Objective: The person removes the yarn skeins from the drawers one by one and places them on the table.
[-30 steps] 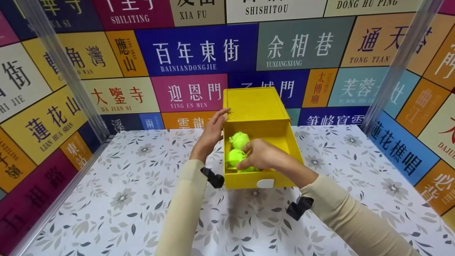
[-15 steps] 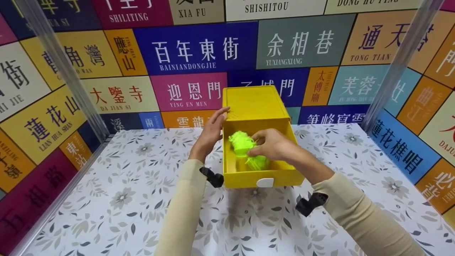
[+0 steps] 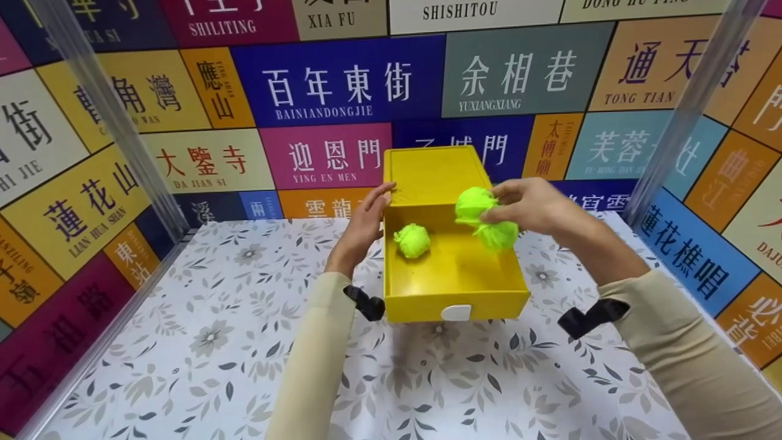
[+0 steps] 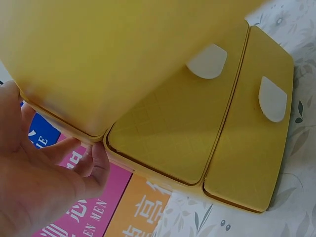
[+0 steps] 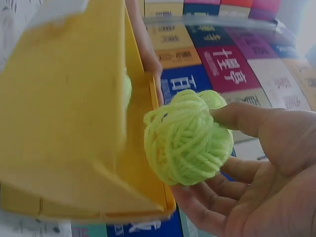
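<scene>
A yellow drawer cabinet [image 3: 435, 176] stands at the back of the table, its top drawer [image 3: 449, 281] pulled out toward me. One neon-yellow ball of yarn [image 3: 412, 241] lies at the drawer's left. Above the drawer's right side, my right hand [image 3: 537, 205] pinches two more yarn balls [image 3: 475, 205] between thumb and fingers; the right wrist view shows the nearer yarn ball [image 5: 185, 143] large and the other mostly behind it. Against the cabinet's left side rests my left hand [image 3: 361, 229], its fingertips touching the upper edge. In the left wrist view that hand [image 4: 44, 173] lies beside the cabinet wall.
Two closed lower drawers [image 4: 158, 128] with white handles [image 4: 273, 98] show below the pulled-out one. A floral cloth [image 3: 244, 342] covers the table. Behind stands a wall of coloured sign panels [image 3: 339, 82], with clear posts [image 3: 119, 116] at the sides.
My right hand has lifted two yarn balls up and rightward out of the drawer's front part. The third stays inside at left. My left hand has kept its place at the cabinet.
</scene>
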`<state>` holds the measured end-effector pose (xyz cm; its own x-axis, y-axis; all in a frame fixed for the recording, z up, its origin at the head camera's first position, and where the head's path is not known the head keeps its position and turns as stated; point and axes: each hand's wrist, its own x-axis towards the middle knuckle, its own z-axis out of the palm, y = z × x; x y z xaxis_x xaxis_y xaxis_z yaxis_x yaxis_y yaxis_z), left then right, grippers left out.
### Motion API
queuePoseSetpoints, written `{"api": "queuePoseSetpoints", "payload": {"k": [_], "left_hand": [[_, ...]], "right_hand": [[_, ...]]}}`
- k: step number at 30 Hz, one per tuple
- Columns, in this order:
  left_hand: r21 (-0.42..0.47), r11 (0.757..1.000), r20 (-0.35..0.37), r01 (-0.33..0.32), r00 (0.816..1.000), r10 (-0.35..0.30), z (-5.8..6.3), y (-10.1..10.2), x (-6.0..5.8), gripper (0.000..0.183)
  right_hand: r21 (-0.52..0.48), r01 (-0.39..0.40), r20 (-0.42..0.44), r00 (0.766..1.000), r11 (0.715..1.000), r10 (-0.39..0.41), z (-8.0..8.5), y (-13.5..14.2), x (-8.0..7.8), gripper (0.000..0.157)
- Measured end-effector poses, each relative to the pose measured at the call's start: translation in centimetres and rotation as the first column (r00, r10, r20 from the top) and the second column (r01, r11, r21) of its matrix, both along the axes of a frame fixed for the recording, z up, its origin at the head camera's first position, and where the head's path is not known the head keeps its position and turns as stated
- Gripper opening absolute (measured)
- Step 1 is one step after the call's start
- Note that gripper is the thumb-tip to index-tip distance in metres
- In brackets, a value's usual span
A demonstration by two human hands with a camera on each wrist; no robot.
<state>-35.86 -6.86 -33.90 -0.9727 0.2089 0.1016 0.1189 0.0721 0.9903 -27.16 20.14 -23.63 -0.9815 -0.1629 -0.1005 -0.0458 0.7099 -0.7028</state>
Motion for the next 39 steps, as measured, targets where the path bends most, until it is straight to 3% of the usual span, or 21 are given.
{"api": "queuePoseSetpoints", "payload": {"k": [7,19,28,39], "left_hand": [[-0.006,1.0,-0.003,0.002,1.0,-0.002,-0.1,-0.2,0.0,0.041],[-0.021,1.0,-0.004,-0.011,1.0,0.011,0.1,-0.1,-0.1,0.041],[-0.005,1.0,0.001,0.006,1.0,-0.006,0.2,-0.1,0.0,0.041],[-0.021,1.0,0.005,-0.002,1.0,0.002,0.1,-0.1,0.0,0.041]], "right_hand": [[0.028,0.074,0.02,0.997,0.997,-0.074,-0.8,3.6,-1.5,0.076],[0.015,0.194,0.086,0.977,0.981,-0.194,-4.2,8.5,-3.4,0.078],[0.02,0.217,0.125,0.968,0.976,-0.218,-8.1,10.8,-4.7,0.077],[0.132,0.237,0.12,0.96,0.962,-0.253,-13.3,11.7,-5.3,0.069]]}}
